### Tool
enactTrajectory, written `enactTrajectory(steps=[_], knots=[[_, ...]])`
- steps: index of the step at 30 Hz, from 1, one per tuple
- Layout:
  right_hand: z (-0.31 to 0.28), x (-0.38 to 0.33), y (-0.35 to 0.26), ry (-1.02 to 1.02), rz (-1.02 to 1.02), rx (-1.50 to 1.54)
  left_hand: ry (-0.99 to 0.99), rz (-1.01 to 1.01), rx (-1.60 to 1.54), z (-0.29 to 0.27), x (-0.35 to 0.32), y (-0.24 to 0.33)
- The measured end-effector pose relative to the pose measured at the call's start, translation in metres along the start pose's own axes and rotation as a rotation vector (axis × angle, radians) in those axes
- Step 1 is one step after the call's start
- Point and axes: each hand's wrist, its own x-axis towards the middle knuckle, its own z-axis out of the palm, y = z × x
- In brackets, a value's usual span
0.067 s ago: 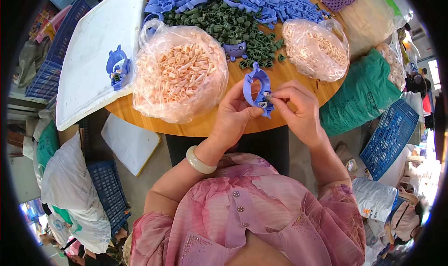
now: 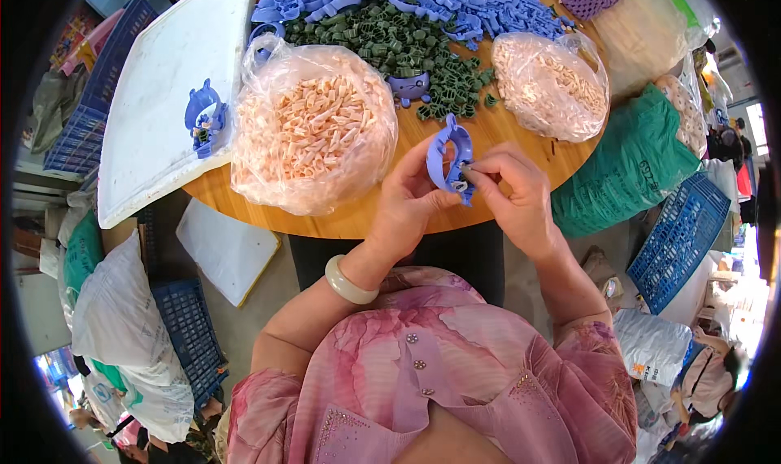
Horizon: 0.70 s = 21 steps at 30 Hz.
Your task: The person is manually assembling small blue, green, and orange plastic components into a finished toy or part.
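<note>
My left hand (image 2: 413, 189) is closed round the near part of a blue plastic housing (image 2: 437, 153), an open ring-like shell with a pointed tip, held just above the table's near edge. Small pale and dark parts sit in its lower end. My right hand (image 2: 519, 194) is closed in a pinch against that lower end; the small dark thing at its fingertips is too hidden to name. A similar blue housing (image 2: 205, 116) with small parts in it lies on the white foam board at the left. Another blue piece (image 2: 409, 89) with a face-like print lies beyond my hands.
On the wooden table (image 2: 488, 138) stand a large bag of pale small parts (image 2: 313, 130) and a smaller bag (image 2: 553, 89). Behind are piles of dark green parts (image 2: 390, 45) and blue parts (image 2: 488, 0). A foam board (image 2: 163, 73) overhangs the left; a green sack (image 2: 634, 163) stands right.
The blue housing has turned and shifted slightly in my left hand. My right fingertips have moved a little at its lower end.
</note>
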Motion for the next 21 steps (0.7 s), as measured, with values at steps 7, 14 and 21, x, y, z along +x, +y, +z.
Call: enactTrajectory(steps=[7, 14, 21], knots=[[0.001, -0.002, 0.003, -0.024, 0.038, 0.069, -0.015, -0.002, 0.018, 0.001, -0.002, 0.002], [-0.004, -0.003, 0.005, -0.075, 0.253, 0.269, -0.025, -0.023, -0.005, -0.004, 0.0, -0.001], [-0.017, -0.001, 0.012, -0.119, 0.386, 0.461, -0.102, -0.109, -0.048, -0.004, 0.0, 0.005]])
